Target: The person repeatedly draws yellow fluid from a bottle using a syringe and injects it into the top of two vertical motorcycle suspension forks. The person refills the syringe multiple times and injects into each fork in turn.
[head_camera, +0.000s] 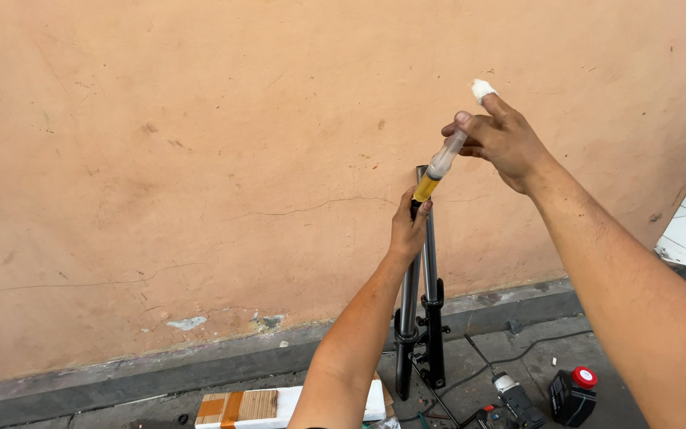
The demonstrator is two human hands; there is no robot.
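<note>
Two fork tubes (420, 318) stand upright against the wall (200, 159), side by side and touching. Left hand (409, 226) is wrapped tight around the top of one tube. Right hand (498, 137) pinches one syringe (438, 168), tilted, its amber-filled tip at the tube mouth; one finger is bandaged white. On the floor: one flat box (279, 403), one power tool (518, 401), one black container with a red cap (573, 395).

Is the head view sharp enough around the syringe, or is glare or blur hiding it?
Head view: even daylight, no glare; the syringe is sharp with its yellow fluid visible, held by the right hand; the left hand on the fork tubes is crisp; slight wide-angle bending at the edges.
</note>
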